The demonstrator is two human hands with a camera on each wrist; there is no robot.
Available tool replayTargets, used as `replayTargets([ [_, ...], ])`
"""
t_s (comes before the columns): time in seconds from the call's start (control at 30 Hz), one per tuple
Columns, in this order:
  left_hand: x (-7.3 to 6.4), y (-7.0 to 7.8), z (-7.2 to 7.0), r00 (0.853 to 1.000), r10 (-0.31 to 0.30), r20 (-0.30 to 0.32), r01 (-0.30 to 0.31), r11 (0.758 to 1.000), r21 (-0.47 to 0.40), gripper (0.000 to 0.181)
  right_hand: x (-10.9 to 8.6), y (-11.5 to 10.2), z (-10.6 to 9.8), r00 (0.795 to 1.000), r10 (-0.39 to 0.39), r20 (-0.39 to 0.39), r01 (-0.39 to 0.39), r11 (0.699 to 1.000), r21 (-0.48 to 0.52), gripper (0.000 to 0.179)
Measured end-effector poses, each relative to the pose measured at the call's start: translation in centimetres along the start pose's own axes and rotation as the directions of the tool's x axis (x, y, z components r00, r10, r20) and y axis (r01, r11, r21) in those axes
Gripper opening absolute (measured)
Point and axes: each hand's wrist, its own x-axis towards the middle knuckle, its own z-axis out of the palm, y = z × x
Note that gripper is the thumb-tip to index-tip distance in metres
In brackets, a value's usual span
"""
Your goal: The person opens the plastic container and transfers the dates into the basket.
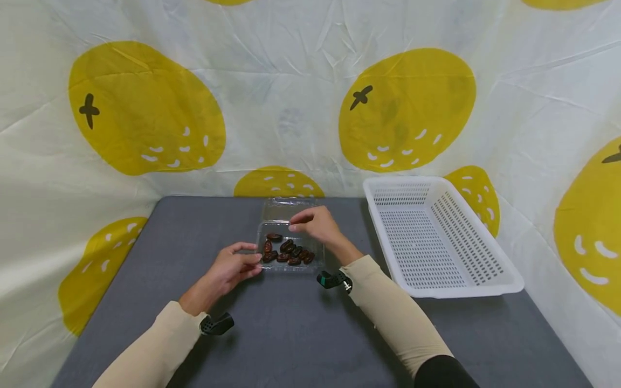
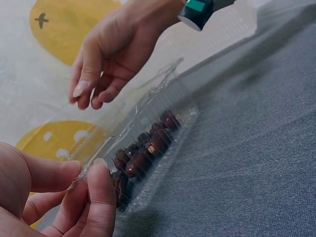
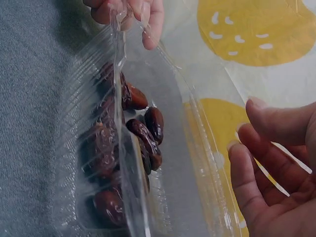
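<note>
A clear plastic clamshell box stands on the table with its lid folded back at the far side. Several glossy brown dates lie in its base, mostly toward the near side. My left hand pinches the box's left rim between thumb and fingers, as the left wrist view shows closely. Over the far right part of the box hovers my right hand, fingers loosely bent and nothing between them. In the right wrist view its fingertips are apart from the box wall, beside the dates.
To the right of the box, a white perforated plastic basket sits near the table's right edge. The grey tabletop extends in front of the box. A white cloth with yellow fruit prints hangs behind and beside the table.
</note>
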Motion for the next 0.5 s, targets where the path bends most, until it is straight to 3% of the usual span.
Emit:
replayTargets([
  [0.27, 0.0, 0.1, 0.1, 1.0, -0.007, -0.018, 0.007, 1.0, 0.007, 0.043, 0.2, -0.3, 0.8, 0.991, 0.016, 0.13, -0.024, 0.998, 0.056, 0.025],
  [0.5, 0.0, 0.1, 0.1, 1.0, -0.006, -0.009, 0.006, 1.0, 0.007, 0.044, 0.4, -0.4, 1.7, 0.98, 0.036, 0.197, -0.053, 0.995, 0.083, 0.02],
])
